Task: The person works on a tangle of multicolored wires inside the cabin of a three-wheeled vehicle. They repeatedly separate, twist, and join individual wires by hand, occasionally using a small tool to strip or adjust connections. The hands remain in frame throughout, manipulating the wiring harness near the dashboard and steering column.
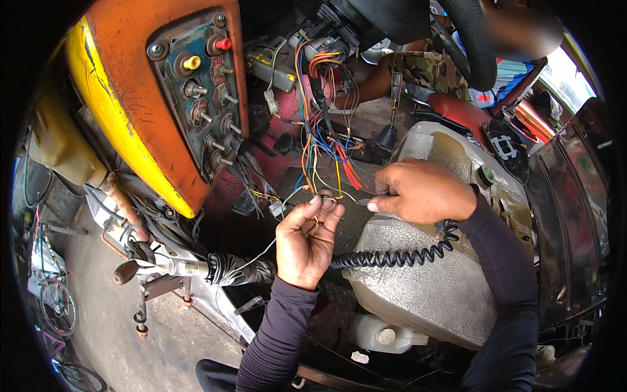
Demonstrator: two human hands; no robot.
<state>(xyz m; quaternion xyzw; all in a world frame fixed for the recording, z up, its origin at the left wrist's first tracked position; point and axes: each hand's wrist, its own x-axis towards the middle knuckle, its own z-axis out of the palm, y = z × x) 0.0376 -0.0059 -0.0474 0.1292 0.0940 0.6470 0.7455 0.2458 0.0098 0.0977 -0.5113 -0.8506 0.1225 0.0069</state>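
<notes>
My left hand [305, 243] is closed in a pinch on thin wires [318, 171], its palm turned up. The strands are of several colours and hang from a loose bundle [318, 111] below the steering column. To the right, my right hand [421, 193] is closed with the thumb pointing left. A small grey pointed piece [363, 202] sticks out by that thumb; its kind is mostly hidden by the fingers. Its tip is close to the wires at my left fingertips. A coiled black cable [398, 259] runs beneath my right wrist.
At the left stands an orange and yellow panel [121, 78] with several switches. A worn silver-grey cover [418, 274] bulges at the right. Below it sits a white plastic jug [385, 334]. Another person's leg in camouflage shorts [428, 73] is at the back, near the steering wheel [467, 42].
</notes>
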